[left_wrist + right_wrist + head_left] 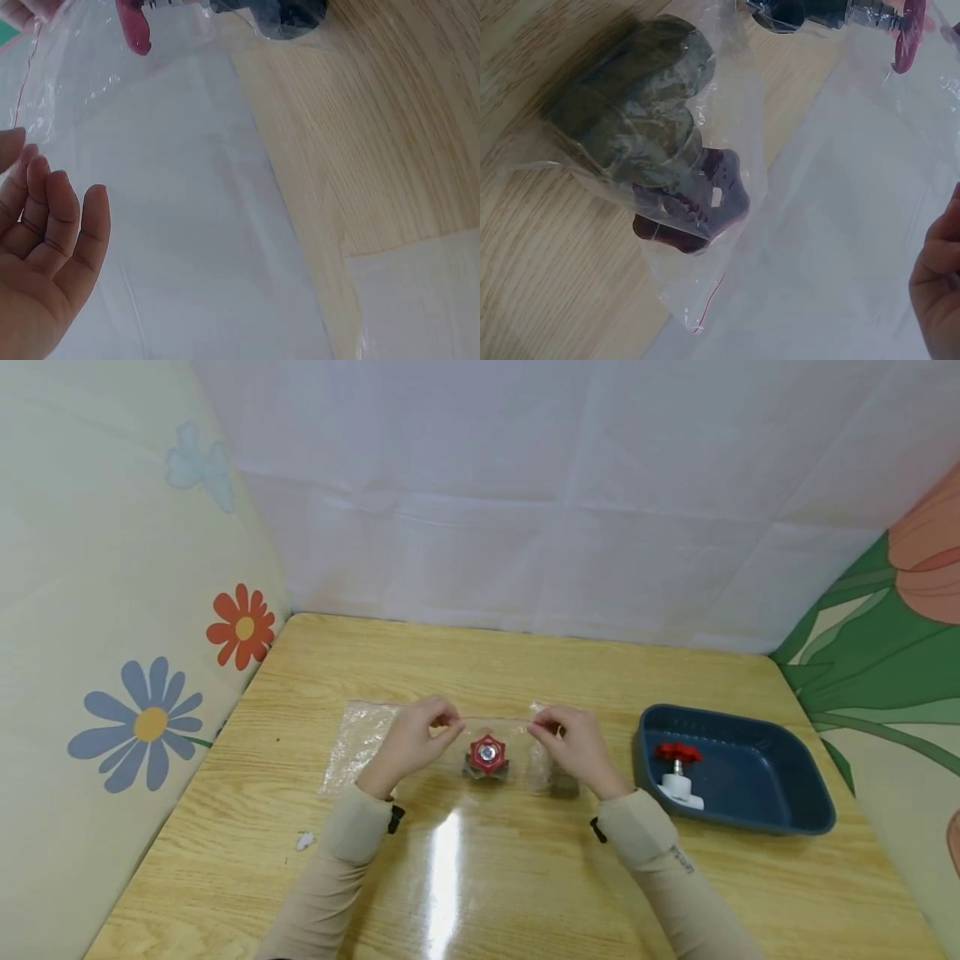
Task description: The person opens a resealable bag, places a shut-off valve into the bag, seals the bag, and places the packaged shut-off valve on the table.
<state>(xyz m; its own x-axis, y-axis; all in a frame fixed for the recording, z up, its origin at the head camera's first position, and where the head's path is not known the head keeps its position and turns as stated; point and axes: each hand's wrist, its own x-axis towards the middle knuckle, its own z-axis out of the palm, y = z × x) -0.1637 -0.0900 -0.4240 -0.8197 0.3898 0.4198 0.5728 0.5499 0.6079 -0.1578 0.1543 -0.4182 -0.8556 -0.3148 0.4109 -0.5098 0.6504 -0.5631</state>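
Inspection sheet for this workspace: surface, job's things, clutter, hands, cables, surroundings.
Surface: wooden table, with a bright glare streak.
Job's things: clear bag with a red-handled valve inside; second bagged valve beside it; white valve in the blue tray.
Clutter: flat bag, white scrap.
Hands: left hand and right hand pinch the clear bag's edge.
Cables: nothing seen.
Surroundings: pale curtain behind, flower-printed cloth at both sides.
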